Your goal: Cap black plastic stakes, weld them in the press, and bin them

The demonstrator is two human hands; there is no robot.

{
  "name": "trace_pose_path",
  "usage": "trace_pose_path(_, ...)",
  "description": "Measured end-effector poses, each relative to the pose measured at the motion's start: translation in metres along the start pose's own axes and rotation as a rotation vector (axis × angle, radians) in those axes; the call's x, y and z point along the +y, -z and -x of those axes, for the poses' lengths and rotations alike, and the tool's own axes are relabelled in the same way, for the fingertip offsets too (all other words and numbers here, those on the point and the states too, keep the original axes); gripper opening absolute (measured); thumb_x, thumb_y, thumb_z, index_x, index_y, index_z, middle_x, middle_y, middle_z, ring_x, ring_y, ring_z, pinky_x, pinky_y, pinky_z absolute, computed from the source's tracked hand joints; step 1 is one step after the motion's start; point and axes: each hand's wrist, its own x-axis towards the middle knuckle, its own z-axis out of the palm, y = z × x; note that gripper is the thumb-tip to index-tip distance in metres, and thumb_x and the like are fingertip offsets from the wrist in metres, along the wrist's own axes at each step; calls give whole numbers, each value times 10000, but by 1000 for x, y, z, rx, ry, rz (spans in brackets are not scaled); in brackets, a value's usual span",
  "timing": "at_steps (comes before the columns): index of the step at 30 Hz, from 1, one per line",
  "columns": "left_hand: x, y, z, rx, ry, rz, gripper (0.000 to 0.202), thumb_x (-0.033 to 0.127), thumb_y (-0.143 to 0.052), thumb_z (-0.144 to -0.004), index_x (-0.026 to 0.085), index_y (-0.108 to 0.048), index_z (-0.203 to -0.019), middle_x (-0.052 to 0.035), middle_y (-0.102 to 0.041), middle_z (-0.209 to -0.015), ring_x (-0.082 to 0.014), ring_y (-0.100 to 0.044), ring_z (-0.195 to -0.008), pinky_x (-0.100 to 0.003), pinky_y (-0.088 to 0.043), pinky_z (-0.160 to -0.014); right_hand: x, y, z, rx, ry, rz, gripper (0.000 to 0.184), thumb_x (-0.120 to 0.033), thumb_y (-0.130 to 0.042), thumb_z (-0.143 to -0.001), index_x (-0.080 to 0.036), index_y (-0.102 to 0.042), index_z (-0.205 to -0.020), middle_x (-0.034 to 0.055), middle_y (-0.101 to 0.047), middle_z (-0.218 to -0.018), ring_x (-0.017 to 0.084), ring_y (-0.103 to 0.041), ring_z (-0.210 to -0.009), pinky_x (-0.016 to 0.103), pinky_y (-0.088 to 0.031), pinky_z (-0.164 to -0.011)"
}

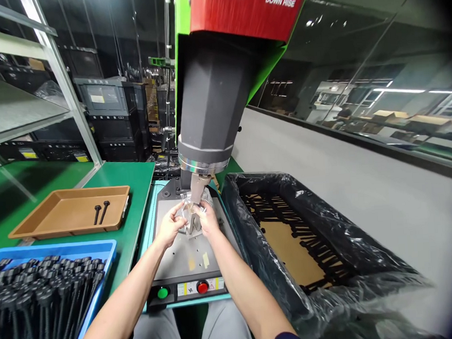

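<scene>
My left hand (171, 226) is at the left side of a metal fixture, thumb and index finger on a clear plastic piece (187, 209). My right hand (208, 221) grips the same piece from the right, its fingertips partly hidden. The clear piece sits around the fixture (193, 227), just under the metal horn (198, 187) of a press machine. Its exact shape is hard to make out. Below the hands lies the grey machine base (174, 261), with a green button (163, 292) and a red button (202, 287) along its front.
At left, a blue tray (113, 249) holds many black bolt-like parts (45, 301). Behind it, a brown tray (66, 209) holds two similar parts (101, 213). To the right stands a bin lined with black plastic (250, 245), with black parts on cardboard inside. The machine head (212, 88) hangs overhead.
</scene>
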Motion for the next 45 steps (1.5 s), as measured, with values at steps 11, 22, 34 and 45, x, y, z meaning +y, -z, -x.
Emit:
trace_pose_path(11,-2,3,-2,-4,-1,-33,796,211,-711,-654,113,-430,-1392,46,-588,-574,-105,-533,-579,-227,-379,-609,-7,10,-8,-154,-7,102,283,-344,-680,-726,-194,-688,-967,32,-707,-962,215,-621,-925,334,-436,-891)
trace_pose_path(22,-15,7,-7,-14,30,-99,843,130,-651,-613,147,-399,-1417,92,-515,-527,-86,-495,-537,-228,-388,-622,6,39,-13,68,-110,-128,498,-366,-675,-709,-251,-615,-1189,59,-577,-1311,271,-525,-1195,388,-458,-916)
trace_pose_path(34,-21,8,-7,-22,13,-124,816,117,-597,-611,156,-414,-1405,95,-493,-512,-83,-469,-508,-235,-404,-618,41,78,-7,276,-337,-315,440,-176,-712,-630,-254,-623,-1053,42,-623,-1155,199,-577,-1104,407,-500,-902)
trace_pose_path(45,-12,8,-7,76,12,-48,661,107,-529,-553,155,-595,-1209,-86,-642,-1170,-53,-471,-536,-222,-378,-526,25,98,-4,269,-403,-545,185,-113,-647,-734,-215,-551,-855,59,-685,-894,211,-700,-862,375,-596,-763)
